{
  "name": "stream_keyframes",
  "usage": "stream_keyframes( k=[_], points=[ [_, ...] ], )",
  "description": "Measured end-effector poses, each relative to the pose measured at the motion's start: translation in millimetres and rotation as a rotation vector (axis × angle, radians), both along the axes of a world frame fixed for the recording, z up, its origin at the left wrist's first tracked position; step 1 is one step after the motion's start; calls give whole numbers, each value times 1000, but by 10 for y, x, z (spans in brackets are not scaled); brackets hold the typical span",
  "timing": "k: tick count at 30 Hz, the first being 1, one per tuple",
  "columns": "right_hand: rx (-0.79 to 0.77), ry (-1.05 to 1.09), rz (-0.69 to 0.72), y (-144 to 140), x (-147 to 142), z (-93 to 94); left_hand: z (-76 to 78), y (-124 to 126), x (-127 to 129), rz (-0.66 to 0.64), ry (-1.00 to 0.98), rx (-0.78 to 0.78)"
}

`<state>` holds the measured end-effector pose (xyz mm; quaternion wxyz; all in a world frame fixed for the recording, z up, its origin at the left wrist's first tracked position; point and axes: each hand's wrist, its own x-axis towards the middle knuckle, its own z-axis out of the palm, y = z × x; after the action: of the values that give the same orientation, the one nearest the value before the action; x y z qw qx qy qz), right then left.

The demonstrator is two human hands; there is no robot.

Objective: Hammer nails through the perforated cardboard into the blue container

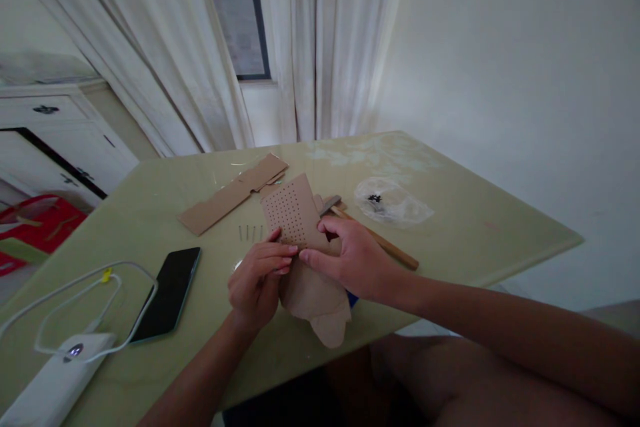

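Observation:
A tan piece of leather-like sheet (293, 213), punched with a grid of small holes, lies on the green table (470, 227). My right hand (350, 257) holds it by its lower right side, thumb and forefinger on its edge. My left hand (257, 280) pinches the sheet's lower edge, fingertips meeting those of the right hand. More tan material (320, 310) hangs below my hands over the table's near edge. A few thin nails (250, 233) lie just left of the sheet. A hammer with a wooden handle (387, 247) lies behind my right hand.
A strip of brown cardboard (233, 193) lies beyond the sheet. A clear plastic bag (393, 203) holding small dark bits sits at the right. A black phone (167, 293), a white power bank (55, 380) and its white cable (90, 290) lie at the left. White cabinet and curtains stand behind.

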<state>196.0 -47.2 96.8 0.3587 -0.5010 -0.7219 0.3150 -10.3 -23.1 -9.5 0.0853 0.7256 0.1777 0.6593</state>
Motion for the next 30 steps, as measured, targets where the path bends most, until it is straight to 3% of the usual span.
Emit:
stream_keyframes(
  k=[5,7,10,14,16,19,23,30],
  points=[
    [18,-21,-31,26,16,-35,32,-19,22,-45,-163,-67],
    [-10,-2,-50,40,34,-59,66,-19,42,-9,-242,-60],
    [-18,42,-61,48,70,-50,99,48,38,176,-289,-99],
    [33,87,-129,92,144,7,68,353,-156,483,-361,-433],
    [20,138,-155,126,187,17,33,558,-351,573,-311,-663],
    [-14,190,-163,160,236,5,-24,796,-668,680,-11,-996],
    [-29,206,-149,162,247,-19,-105,878,-909,783,189,-1084],
    [-75,289,-100,157,231,-33,-196,876,-893,936,420,-1077]
  ],
)
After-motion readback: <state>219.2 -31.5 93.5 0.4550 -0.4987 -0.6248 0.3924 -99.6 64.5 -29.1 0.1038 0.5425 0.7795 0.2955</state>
